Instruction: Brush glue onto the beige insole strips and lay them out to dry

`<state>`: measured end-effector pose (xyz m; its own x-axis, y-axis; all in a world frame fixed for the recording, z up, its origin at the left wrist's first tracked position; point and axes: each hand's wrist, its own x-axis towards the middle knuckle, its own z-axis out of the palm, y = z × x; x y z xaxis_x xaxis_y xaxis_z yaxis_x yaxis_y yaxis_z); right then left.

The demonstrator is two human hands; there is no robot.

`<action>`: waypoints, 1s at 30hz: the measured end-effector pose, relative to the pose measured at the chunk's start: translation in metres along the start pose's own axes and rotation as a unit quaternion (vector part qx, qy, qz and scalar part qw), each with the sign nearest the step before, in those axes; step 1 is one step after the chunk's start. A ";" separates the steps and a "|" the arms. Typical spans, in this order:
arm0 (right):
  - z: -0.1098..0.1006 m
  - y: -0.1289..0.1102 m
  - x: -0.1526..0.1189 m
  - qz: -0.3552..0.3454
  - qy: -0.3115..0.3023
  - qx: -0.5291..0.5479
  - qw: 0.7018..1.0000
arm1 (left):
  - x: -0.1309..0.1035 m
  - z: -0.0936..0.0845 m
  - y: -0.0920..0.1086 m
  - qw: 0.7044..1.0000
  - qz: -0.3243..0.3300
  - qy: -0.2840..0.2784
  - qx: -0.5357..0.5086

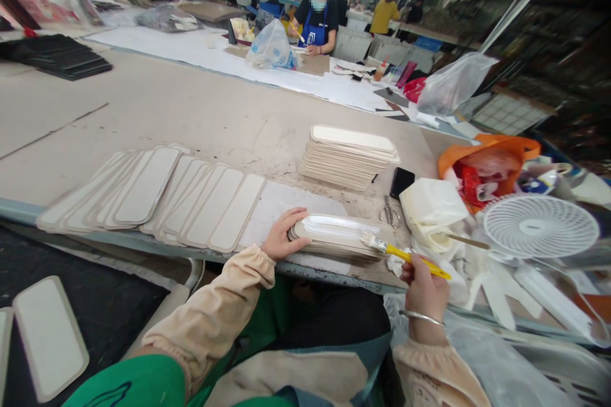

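My left hand (285,235) grips the left end of a low stack of rounded pale panels (334,232) at the table's front edge, thumb and fingers on either side. A wet, shiny streak runs along the top panel. My right hand (426,286) is closed on the yellow handle of a brush (405,255), whose bristles touch the right end of that top panel. Behind this stack stands a taller stack of similar panels (341,159). To the left, overlapping panels (147,187) lie fanned out along the table's front edge.
Right of the stack are scissors (390,212), a black phone (402,182), a white container (434,206), an orange bag (487,152) and a white fan (541,226). Black sheets (60,56) lie far left. Across the table, a person in a blue apron (316,22) works.
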<state>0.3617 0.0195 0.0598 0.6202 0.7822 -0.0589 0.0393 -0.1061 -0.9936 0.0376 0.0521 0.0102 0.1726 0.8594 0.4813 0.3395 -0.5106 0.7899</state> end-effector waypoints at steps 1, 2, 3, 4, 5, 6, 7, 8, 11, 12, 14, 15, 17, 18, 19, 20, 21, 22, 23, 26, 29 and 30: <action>0.000 -0.001 -0.001 -0.001 0.001 0.000 1.000 | 0.000 0.000 0.000 1.000 0.000 -0.001 0.000; 0.000 -0.002 -0.001 -0.001 0.003 0.001 1.000 | 0.000 0.000 0.000 1.000 0.000 -0.003 0.001; 0.000 -0.004 -0.001 -0.001 0.005 0.001 1.000 | 0.000 0.000 0.000 1.000 0.000 -0.003 0.003; 0.000 -0.005 -0.001 -0.001 0.007 0.000 1.000 | 0.000 0.000 0.000 1.000 0.001 -0.002 0.004; 0.000 -0.005 -0.001 -0.004 0.010 -0.001 1.000 | 0.000 0.000 0.000 1.000 -0.001 -0.002 0.006; 0.000 -0.006 0.000 -0.008 0.013 -0.003 1.000 | 0.000 0.000 0.000 1.000 -0.004 -0.002 0.009; -0.001 -0.006 0.002 -0.013 0.015 -0.007 1.000 | 0.000 0.000 0.000 1.000 -0.007 -0.003 0.011; -0.001 -0.006 0.003 -0.019 0.018 -0.012 1.000 | -0.001 0.000 -0.001 1.000 -0.009 -0.003 0.012; -0.005 -0.007 0.007 -0.041 0.027 -0.035 0.998 | -0.001 0.001 -0.003 1.000 -0.011 -0.004 0.013; -0.006 -0.009 0.007 -0.048 0.029 -0.047 0.997 | -0.001 0.001 -0.004 1.000 -0.010 -0.004 0.013; -0.008 -0.014 0.006 -0.057 0.028 -0.080 0.995 | -0.002 0.001 -0.005 1.000 -0.008 -0.003 0.011; -0.008 -0.017 0.005 -0.058 0.026 -0.098 0.993 | -0.002 0.002 -0.006 1.000 -0.005 -0.001 0.009; -0.009 -0.023 0.002 -0.061 0.025 -0.123 0.990 | -0.002 0.002 -0.007 1.000 -0.001 0.001 0.007; -0.009 -0.026 0.001 -0.063 0.026 -0.129 0.989 | -0.003 0.002 -0.007 1.000 -0.001 0.002 0.006; -0.009 -0.028 0.000 -0.065 0.028 -0.132 0.989 | -0.003 0.002 -0.007 1.000 -0.001 0.002 0.007; -0.009 -0.030 -0.001 -0.067 0.030 -0.133 0.988 | -0.003 0.002 -0.007 1.000 -0.002 0.003 0.008; -0.009 -0.032 -0.002 -0.069 0.032 -0.134 0.988 | -0.003 0.002 -0.007 1.000 -0.003 0.002 0.010; -0.008 -0.033 -0.003 -0.070 0.032 -0.135 0.988 | -0.002 0.002 -0.007 1.000 -0.003 0.001 0.012; -0.008 -0.034 -0.005 -0.071 0.032 -0.134 0.988 | -0.002 0.002 -0.006 1.000 -0.003 0.000 0.012; -0.002 -0.039 -0.013 -0.085 0.025 -0.104 0.991 | -0.001 0.002 -0.005 1.000 0.002 -0.001 0.011; 0.010 -0.044 -0.027 -0.104 -0.018 -0.052 0.993 | -0.001 0.001 -0.004 1.000 0.001 -0.001 0.013; 0.015 -0.045 -0.032 -0.106 -0.040 -0.033 0.993 | -0.001 0.001 -0.004 1.000 -0.002 -0.002 0.015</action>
<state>0.3285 0.0088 0.1048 0.5293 0.8368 0.1401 0.2142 0.0279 -0.9764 0.0373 0.0533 0.0060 0.1752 0.8615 0.4765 0.3681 -0.5062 0.7799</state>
